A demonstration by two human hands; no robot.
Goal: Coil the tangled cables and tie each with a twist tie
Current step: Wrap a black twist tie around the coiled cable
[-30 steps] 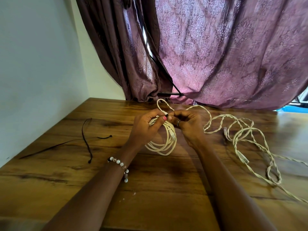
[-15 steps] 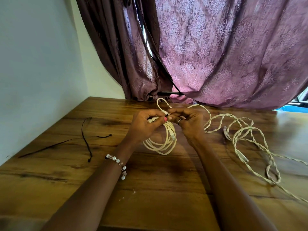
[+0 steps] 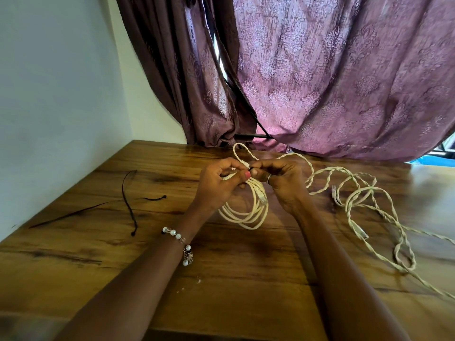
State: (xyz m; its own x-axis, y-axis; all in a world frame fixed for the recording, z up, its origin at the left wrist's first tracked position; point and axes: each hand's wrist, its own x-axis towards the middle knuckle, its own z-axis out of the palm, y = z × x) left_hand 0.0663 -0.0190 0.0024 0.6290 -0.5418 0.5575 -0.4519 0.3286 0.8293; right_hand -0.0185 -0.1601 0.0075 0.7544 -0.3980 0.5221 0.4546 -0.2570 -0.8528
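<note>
A cream coiled cable [image 3: 248, 212] hangs from both hands over the wooden table [image 3: 221, 279], its lower loops resting near the surface and a clear plug dangling on its right side. My left hand [image 3: 216, 185] grips the top of the coil. My right hand [image 3: 280, 178] pinches a small dark twist tie at the coil's top, right against my left thumb. A short loop of cable sticks up behind the fingers. A second cream cable lies as a tangled cable [image 3: 369, 205] to the right. Black twist ties [image 3: 130, 200] lie on the left.
A purple patterned curtain [image 3: 332, 82] hangs behind the table's far edge. A white wall [image 3: 54, 107] borders the table on the left. The tangled cable trails off past the right edge of view.
Both hands with the coil have drifted slightly away from me and my fingers have shifted a little at the tie. The tangled cable and loose ties have not moved.
</note>
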